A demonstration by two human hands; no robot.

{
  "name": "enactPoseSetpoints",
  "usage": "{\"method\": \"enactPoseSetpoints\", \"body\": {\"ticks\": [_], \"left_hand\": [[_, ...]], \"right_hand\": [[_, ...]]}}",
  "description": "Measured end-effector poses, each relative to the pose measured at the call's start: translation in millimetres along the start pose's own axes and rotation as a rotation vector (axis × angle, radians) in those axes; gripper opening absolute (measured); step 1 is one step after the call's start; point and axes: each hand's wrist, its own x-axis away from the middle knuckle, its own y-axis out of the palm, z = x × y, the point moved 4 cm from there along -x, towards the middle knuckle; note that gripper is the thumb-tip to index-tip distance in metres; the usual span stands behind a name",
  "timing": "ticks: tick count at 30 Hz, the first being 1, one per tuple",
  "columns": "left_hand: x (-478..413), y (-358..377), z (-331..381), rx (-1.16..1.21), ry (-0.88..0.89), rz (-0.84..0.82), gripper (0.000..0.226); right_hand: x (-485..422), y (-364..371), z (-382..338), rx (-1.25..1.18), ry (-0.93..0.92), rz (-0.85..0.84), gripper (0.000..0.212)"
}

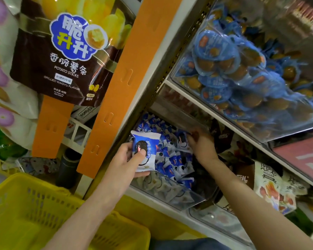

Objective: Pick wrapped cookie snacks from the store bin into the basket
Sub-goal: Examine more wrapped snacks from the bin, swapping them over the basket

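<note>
Store shelving [170, 67]: I see a clear bin [170, 193] heaped with blue-and-white cookie packets [172, 159].
Left grip [126, 161]: thumb and fingers pinch one held packet [150, 139], just over the bin's left end.
Right grip [202, 147]: down among the heaped packets; the fingers are blurred, so I cannot tell their state.
Basket [43, 213]: yellow, below and left of the bin.

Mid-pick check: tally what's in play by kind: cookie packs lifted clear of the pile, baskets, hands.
Cookie pack lifted clear: 1, in the left hand
Yellow basket: 1
Hands: 2, the right hand in the bin, its grip blurred
Total: 4
</note>
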Motion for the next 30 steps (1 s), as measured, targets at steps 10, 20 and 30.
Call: {"method": "enactPoseSetpoints", "body": {"ticks": [10, 20, 30], "left_hand": [[13, 3, 1, 0.089, 0.025, -0.065, 0.052], [20, 10, -3, 0.115, 0.015, -0.211, 0.044], [18, 3, -1, 0.037, 0.092, -0.103, 0.03]], "right_hand": [[88, -30, -83, -0.967, 0.143, -0.33, 0.007], [100, -5, -87, -0.841, 0.161, -0.47, 0.027], [75, -4, -61, -0.858, 0.289, -0.324, 0.033]]}}
